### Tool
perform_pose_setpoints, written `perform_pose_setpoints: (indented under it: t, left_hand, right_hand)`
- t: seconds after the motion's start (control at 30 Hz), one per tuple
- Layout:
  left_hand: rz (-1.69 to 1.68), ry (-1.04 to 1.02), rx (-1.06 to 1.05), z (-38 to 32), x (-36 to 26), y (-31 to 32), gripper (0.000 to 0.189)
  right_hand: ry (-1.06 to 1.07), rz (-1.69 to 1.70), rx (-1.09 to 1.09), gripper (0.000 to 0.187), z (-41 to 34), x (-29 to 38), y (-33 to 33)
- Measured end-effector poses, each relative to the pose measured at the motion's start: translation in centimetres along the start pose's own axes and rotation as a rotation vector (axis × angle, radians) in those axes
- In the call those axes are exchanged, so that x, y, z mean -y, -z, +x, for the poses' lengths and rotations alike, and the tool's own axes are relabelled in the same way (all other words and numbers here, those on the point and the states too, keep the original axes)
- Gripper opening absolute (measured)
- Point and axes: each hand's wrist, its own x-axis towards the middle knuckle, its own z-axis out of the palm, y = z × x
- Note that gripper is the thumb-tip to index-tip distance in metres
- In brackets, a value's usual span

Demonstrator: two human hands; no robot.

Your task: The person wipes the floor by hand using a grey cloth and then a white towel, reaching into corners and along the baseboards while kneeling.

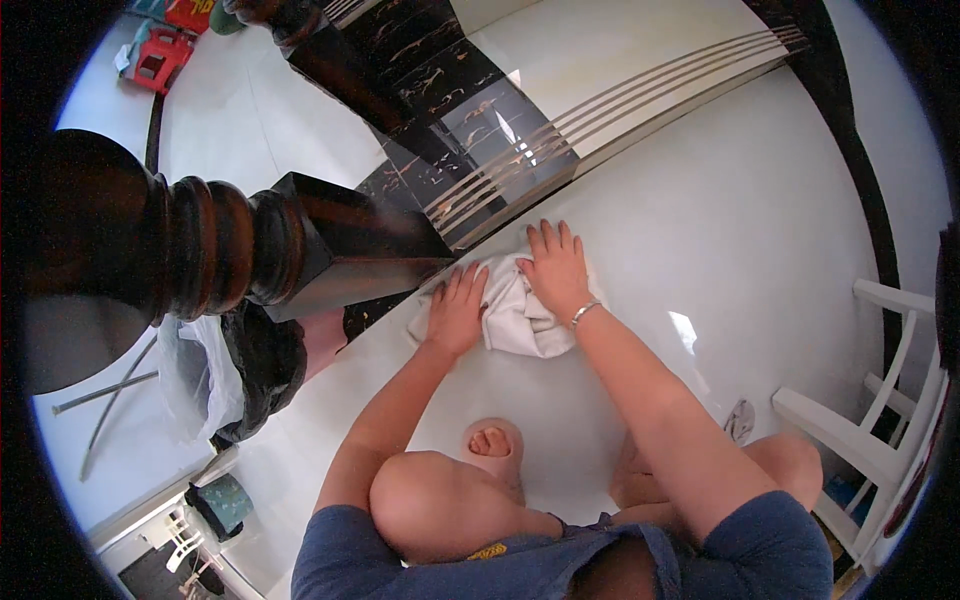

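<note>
A crumpled white cloth (525, 319) lies on the glossy pale floor (720, 210) in front of me, close to the edge of the step. My left hand (459, 311) rests palm down on the cloth's left side, fingers spread. On its upper right part lies my right hand (556, 268), also flat with fingers apart, a silver bracelet (585, 312) around the wrist. Part of the cloth is hidden under both palms. Between my arms, one foot in a pale slipper (491, 446) stands on the floor.
A thick dark wooden newel post (360, 251) rises close at the left. Beyond the grooved step edge (517, 161) lies black marble-patterned tile. Black and clear plastic bags (262, 367) are at the left. A white wooden chair (840, 427) and a small greyish cloth (740, 421) are at the right.
</note>
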Motion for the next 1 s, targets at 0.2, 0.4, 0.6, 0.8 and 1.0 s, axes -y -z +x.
perform_pose_setpoints:
  t: [0.2, 0.4, 0.6, 0.8, 1.0]
  left_hand:
    - [0.135, -0.108, -0.068, -5.6, -2.7, -3.3, 0.045]
    - [0.006, -0.248, 0.013, -7.9, -5.3, -3.9, 0.04]
    - [-0.048, -0.089, -0.073, -2.7, -3.8, -1.3, 0.041]
    - [0.003, -0.058, -0.113, -2.0, -4.1, -1.9, 0.04]
    - [-0.406, -0.22, 0.307, -9.6, -7.2, -1.7, 0.037]
  right_hand:
    - [0.196, -0.073, 0.173, 0.051, -5.7, 0.1, -0.6]
    - [0.457, -0.177, 0.335, 0.054, -5.9, -2.0, 2.6]
    - [0.336, -0.004, 0.661, 0.056, -4.0, -1.5, 8.2]
    - [0.232, -0.067, 0.484, 0.057, -7.7, -2.6, 4.7]
    - [0.288, 0.087, 0.857, 0.053, -12.3, -1.3, 5.1]
